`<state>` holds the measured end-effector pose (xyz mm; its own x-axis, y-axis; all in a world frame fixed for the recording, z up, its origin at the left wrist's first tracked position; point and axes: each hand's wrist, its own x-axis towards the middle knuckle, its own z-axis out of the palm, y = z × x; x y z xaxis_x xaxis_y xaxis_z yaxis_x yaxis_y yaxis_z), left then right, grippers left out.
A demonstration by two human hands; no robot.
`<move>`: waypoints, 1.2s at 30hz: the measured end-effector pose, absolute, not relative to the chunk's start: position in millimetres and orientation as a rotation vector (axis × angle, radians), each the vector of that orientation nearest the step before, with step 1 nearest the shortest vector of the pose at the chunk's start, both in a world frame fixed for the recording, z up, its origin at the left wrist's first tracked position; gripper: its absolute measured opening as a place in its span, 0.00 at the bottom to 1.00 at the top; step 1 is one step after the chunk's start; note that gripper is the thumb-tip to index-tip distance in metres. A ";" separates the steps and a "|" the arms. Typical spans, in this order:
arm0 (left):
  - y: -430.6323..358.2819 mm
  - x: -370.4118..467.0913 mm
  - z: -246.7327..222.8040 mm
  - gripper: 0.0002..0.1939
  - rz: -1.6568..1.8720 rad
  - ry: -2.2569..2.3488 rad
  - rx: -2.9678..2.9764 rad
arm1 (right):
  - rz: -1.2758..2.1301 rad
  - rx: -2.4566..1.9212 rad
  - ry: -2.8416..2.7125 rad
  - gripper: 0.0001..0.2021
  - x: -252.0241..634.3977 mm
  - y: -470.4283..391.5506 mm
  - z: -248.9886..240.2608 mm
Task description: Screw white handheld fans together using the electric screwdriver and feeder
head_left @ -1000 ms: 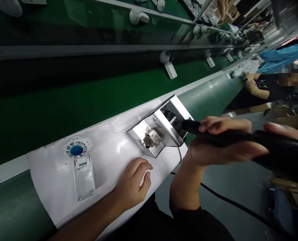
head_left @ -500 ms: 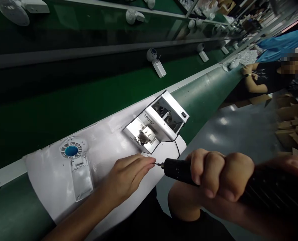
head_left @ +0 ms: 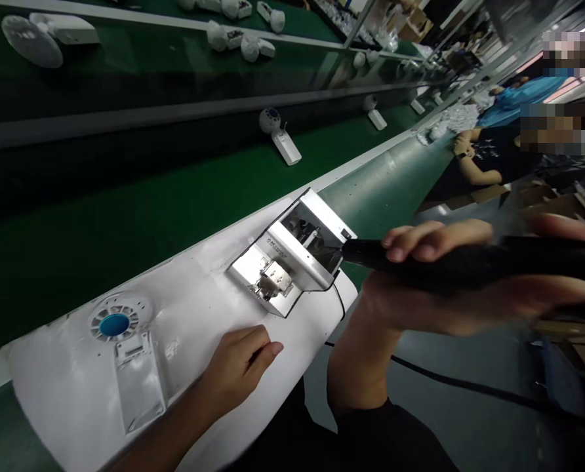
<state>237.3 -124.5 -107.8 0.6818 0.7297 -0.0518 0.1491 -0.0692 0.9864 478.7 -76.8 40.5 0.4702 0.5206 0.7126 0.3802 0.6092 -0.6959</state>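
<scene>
A black electric screwdriver (head_left: 469,262) is held in my right hand (head_left: 435,288), its tip over the open bay of a silver metal box (head_left: 292,252) with a small metal mechanism at its front. Below that box, my left hand (head_left: 241,367) rests near the white sheet (head_left: 194,282), fingers curled in; whether anything small is between them is hidden. Further left on the sheet lies a white device with a round vented part around a blue disc (head_left: 114,325) and a rectangular housing (head_left: 139,387).
White units such as this one (head_left: 286,145) lie on the green conveyor (head_left: 174,203) beyond the sheet. A person in dark clothing (head_left: 499,154) sits at the right, near clear plastic bags (head_left: 457,118). A black cable (head_left: 460,387) hangs at the lower right.
My right hand has lifted the screwdriver from my left fingertips up to the metal box. The left hand's fingers have curled in. The view has shifted, moving the box and device slightly left.
</scene>
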 end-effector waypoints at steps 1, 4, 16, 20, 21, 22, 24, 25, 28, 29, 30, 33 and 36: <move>-124.3 236.4 -108.2 0.24 0.568 0.733 1.610 | 0.058 -0.892 -1.128 0.16 477.1 -63.7 37.0; -123.8 234.6 -109.8 0.20 0.571 0.768 1.576 | 0.040 -0.848 -1.108 0.14 474.0 -43.3 28.4; -121.0 239.8 -107.4 0.17 0.571 0.826 1.663 | 0.158 -1.049 -1.218 0.16 476.3 -49.8 14.4; -120.0 238.5 -104.3 0.18 0.546 0.828 1.672 | 0.157 -1.209 -1.284 0.22 478.2 -62.8 13.3; -120.1 238.0 -104.6 0.18 0.537 0.832 1.670 | 0.174 -1.250 -1.284 0.24 477.4 -66.7 13.5; -120.3 237.5 -105.2 0.18 0.527 0.836 1.667 | 0.199 -1.288 -1.286 0.25 476.2 -70.4 13.7; -120.7 237.1 -106.9 0.18 0.516 0.843 1.659 | 0.252 -1.381 -1.288 0.24 473.2 -76.2 14.2; -121.0 237.1 -107.6 0.18 0.513 0.846 1.655 | 0.272 -1.433 -1.286 0.23 471.6 -78.2 14.5; -121.3 237.6 -108.8 0.19 0.504 0.851 1.638 | 0.293 -1.526 -1.296 0.22 467.4 -82.1 16.1; -121.3 237.8 -109.0 0.19 0.505 0.854 1.631 | 0.287 -1.530 -1.297 0.23 465.8 -83.3 17.2; -121.3 237.9 -109.3 0.19 0.508 0.856 1.625 | 0.275 -1.526 -1.295 0.24 464.0 -84.7 18.7; -121.5 238.2 -110.7 0.19 0.529 0.845 1.617 | 0.200 -1.481 -1.286 0.24 457.4 -90.1 24.5; -121.7 238.7 -112.8 0.18 0.548 0.824 1.613 | 0.143 -1.476 -1.304 0.25 451.0 -93.6 29.3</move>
